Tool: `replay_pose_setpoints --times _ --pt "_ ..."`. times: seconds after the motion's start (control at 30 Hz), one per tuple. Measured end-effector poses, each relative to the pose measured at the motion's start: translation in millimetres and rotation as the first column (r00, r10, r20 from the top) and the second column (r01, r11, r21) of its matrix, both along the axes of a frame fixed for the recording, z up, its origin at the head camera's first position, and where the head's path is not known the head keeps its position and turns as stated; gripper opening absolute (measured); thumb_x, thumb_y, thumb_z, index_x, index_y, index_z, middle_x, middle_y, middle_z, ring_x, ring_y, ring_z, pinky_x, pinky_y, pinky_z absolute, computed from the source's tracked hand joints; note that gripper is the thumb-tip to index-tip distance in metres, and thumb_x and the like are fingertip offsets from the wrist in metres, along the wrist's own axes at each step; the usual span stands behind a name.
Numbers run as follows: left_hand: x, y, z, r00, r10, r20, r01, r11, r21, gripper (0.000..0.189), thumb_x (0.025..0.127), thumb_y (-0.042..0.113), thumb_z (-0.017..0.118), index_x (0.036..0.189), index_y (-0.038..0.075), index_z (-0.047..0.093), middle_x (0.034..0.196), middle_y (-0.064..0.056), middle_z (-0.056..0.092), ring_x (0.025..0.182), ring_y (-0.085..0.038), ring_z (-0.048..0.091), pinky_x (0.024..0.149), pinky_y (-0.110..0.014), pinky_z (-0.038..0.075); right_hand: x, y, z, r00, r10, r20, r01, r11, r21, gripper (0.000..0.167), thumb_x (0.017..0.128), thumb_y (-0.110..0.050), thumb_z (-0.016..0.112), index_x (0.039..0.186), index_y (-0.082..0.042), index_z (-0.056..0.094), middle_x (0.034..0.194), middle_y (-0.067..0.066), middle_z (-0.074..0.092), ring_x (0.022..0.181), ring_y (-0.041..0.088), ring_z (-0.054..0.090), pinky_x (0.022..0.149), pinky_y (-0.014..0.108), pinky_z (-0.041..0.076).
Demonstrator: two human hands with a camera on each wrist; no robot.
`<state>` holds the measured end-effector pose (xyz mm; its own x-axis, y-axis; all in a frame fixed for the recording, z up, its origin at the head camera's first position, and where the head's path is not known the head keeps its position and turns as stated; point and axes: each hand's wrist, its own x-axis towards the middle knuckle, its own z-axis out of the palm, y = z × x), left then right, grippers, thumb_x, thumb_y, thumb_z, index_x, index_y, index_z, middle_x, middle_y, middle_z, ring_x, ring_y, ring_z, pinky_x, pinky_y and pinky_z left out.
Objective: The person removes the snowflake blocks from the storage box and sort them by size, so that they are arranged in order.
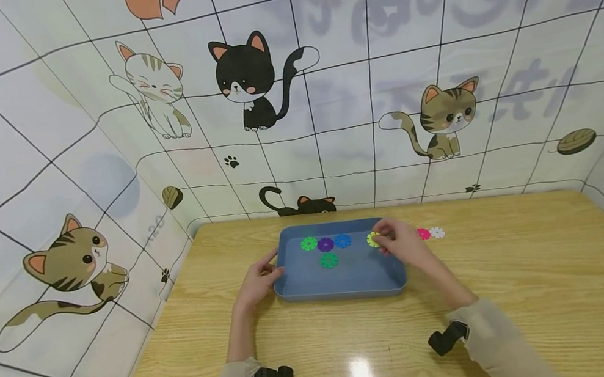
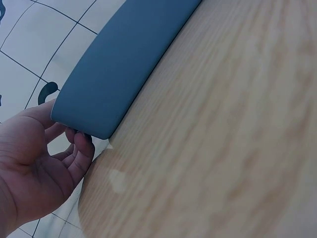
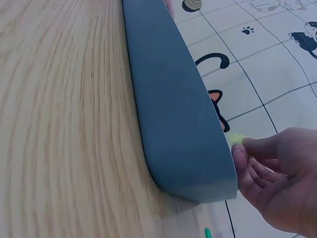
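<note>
Beyond right hand [image 1: 400,244] pinching yellow disc [image 1: 371,240]: lettering [image 1: 383,11] (unreadable).

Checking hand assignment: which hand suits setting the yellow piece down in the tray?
Likely the right hand: it pinches the yellow piece over the tray, while the left hand holds its left edge.

Wooden table [image 1: 537,274], cat-printed, grid-lined wall [image 1: 352,165] behind.
</note>
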<state>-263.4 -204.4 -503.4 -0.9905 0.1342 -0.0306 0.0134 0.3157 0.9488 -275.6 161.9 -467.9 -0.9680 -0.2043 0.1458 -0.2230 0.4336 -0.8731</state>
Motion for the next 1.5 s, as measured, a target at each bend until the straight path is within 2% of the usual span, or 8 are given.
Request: replay_pose_setpoints --times 0.3,0.47,0.6,0.8,1.0,1.13,1.37,1.5 --pt "1.1 0.8 -0.4 1.0 0.01 0.017 -0.01 1.0 0.01 0.059 0.096 0.008 0.068 0.151 0.01 0.049 0.096 -0.011 0.057 0.075 -0.016 0.051 0.061 -0.026 0.044 3.4 42.8 -3.8 0.996 -0.071 -0.044 0.073 0.996 0.049 0.019 0.099 -0.01 0.066 0.109 0.005 0.061 0.091 0.017 0.067 0.075 0.028 0.068 0.065 0.034 0.058" --pt "1.6 2.1 1.1 1.0 0.012 0.008 -0.012 1.0 0.003 0.059 0.096 0.008 0.067 0.151 0.008 0.048 0.096 -0.012 0.057 0.075 -0.016 0.05 0.059 -0.025 0.043 5.7 69.3 -6.5 0.995 -0.096 -0.025 0.098 0.992 0.084 0.019 0.099 -0.011 0.065 0.106 0.006 0.059 0.09 0.021 0.066 0.073 0.03 0.067 0.061 0.03 0.055" --pt "3.3 4.2 7.2 1.0 0.001 0.0 -0.001 1.0 -0.013 0.059 0.096 0.006 0.066 0.151 0.003 0.046 0.096 -0.014 0.058 0.075 -0.017 0.049 0.058 -0.025 0.042 7.6 91.1 -12.3 0.992 -0.123 -0.009 0.123 0.984 0.127 0.024 0.101 -0.017 0.064 0.109 0.006 0.058 0.091 0.019 0.065 0.073 0.027 0.065 0.058 0.028 0.052" --pt "6.9 5.2 19.1 0.999 -0.029 0.012 0.03 0.999 -0.026 0.059 0.097 0.003 0.064 0.151 -0.002 0.042 0.097 -0.018 0.058 0.075 -0.018 0.05 0.059 -0.027 0.043 8.7 121.4 -19.6 0.982 -0.19 0.004 0.187 0.97 0.154 0.026 0.103 -0.016 0.061 0.111 0.009 0.058 0.095 0.019 0.065 0.077 0.023 0.066 0.062 0.027 0.054" --pt "2.8 3.6 5.4 1.0 0.003 0.003 -0.003 1.0 -0.03 0.058 0.096 0.007 0.067 0.151 0.005 0.047 0.095 -0.013 0.057 0.071 -0.014 0.048 0.057 -0.025 0.041 6.2 144.0 -24.5 0.971 -0.24 0.006 0.235 0.957 0.171 0.025 0.102 -0.01 0.059 0.114 0.012 0.056 0.096 0.023 0.065 0.076 0.019 0.067 0.061 0.027 0.055" --pt "1.8 2.0 1.5 1.0 0.009 0.0 -0.009 1.0 -0.03 0.058 0.097 0.008 0.067 0.151 0.008 0.048 0.095 -0.012 0.057 0.071 -0.015 0.049 0.057 -0.025 0.042 4.1 151.9 -28.0 0.967 -0.256 0.01 0.25 0.952 0.176 0.027 0.101 -0.008 0.06 0.114 0.015 0.056 0.098 0.026 0.065 0.074 0.018 0.068 0.062 0.026 0.056" --pt "0.9 0.6 0.7 1.0 -0.004 -0.011 0.003 0.999 -0.035 0.058 0.097 0.008 0.066 0.151 0.007 0.047 0.095 -0.013 0.058 0.07 -0.014 0.049 0.056 -0.025 0.042 -1.4 158.2 -33.8 0.948 -0.311 -0.064 0.315 0.895 0.315 0.03 0.099 -0.017 0.065 0.109 0.01 0.063 0.1 0.026 0.066 0.09 0.036 0.063 0.071 0.035 0.048" --pt "1.2 0.9 0.7 1.0 -0.001 -0.009 0.0 1.0 -0.03 0.058 0.097 0.008 0.067 0.151 0.007 0.047 0.095 -0.013 0.057 0.07 -0.014 0.048 0.057 -0.025 0.042 -6.2 157.5 -35.7 0.942 -0.327 -0.07 0.331 0.88 0.34 0.03 0.098 -0.018 0.065 0.108 0.01 0.064 0.099 0.026 0.067 0.09 0.038 0.061 0.073 0.039 0.045"
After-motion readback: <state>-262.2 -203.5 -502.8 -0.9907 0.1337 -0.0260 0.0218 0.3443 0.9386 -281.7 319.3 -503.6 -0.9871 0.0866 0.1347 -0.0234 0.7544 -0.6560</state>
